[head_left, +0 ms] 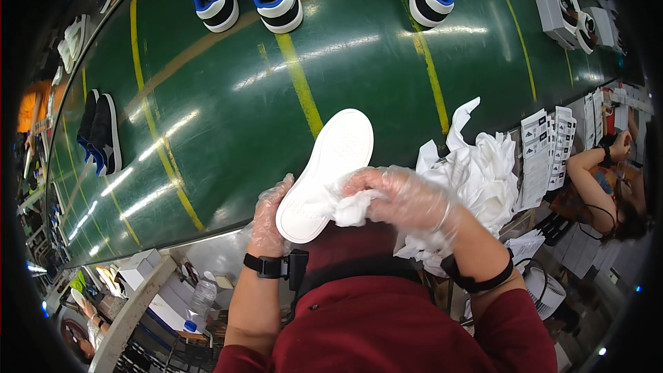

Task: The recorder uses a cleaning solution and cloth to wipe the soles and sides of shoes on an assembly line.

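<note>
White shoe sole (342,146), face up, mid-frame; left hand (271,215) clasps its lower-left edge, right hand (407,198) pinches a white wad (353,210) against it. Probably light, stiff, slick; grip side edges.

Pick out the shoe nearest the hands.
The white-soled shoe in the left hand, underside toward the camera; the dark shoes at top and left rest farther off on the green table.

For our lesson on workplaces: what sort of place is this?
Probably a shoe factory's work line: black shoes with blue linings stand on a glossy green, yellow-striped surface, and the clear-gloved left hand holds a rounded white shoe sole.
</note>
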